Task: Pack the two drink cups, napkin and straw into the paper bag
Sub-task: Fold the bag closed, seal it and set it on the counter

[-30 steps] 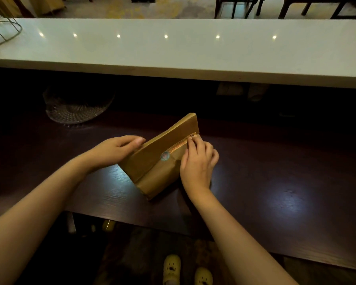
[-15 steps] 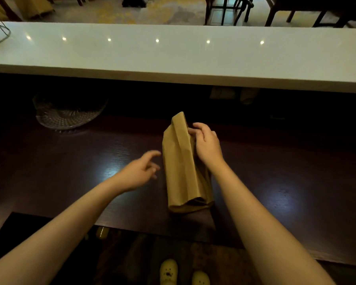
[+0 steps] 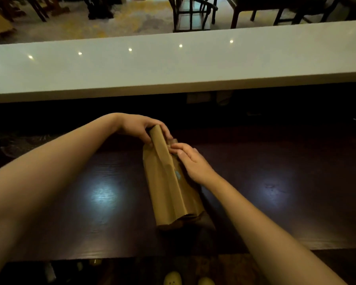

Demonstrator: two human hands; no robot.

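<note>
While the paper bag (image 3: 169, 182) stands on the dark worktop (image 3: 275, 192), the left hand (image 3: 140, 126) has its grip pinched closed over the folded top; the right hand (image 3: 193, 163) rests loosely open against its side.

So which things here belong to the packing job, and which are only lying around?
Job:
- paper bag, standing folded shut on the dark table
- left hand, gripping the bag's top
- right hand, against its side

Lying about:
- glass dish, far left
- white counter
- chairs beyond

No cups, napkin or straw visible.
</note>
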